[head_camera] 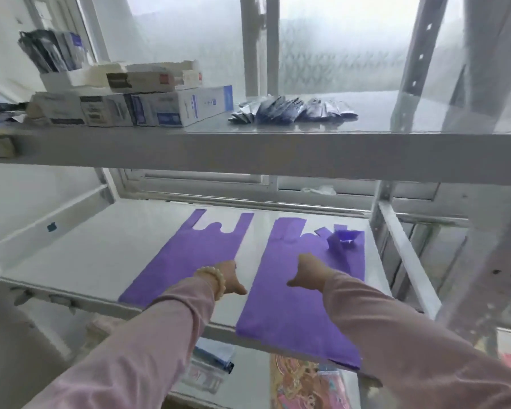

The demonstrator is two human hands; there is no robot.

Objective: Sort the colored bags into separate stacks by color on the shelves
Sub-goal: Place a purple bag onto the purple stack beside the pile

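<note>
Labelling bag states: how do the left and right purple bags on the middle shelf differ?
1. The left purple bag stays on the shelf where visible; the right purple bag overhangs its front edge.
2. The left bag's handles lie flat; the right bag's far-right handle is crumpled.
3. The right hand rests on the right bag; the left hand is at the left bag's right edge.
Both bags are purple, with handles pointing away.
</note>
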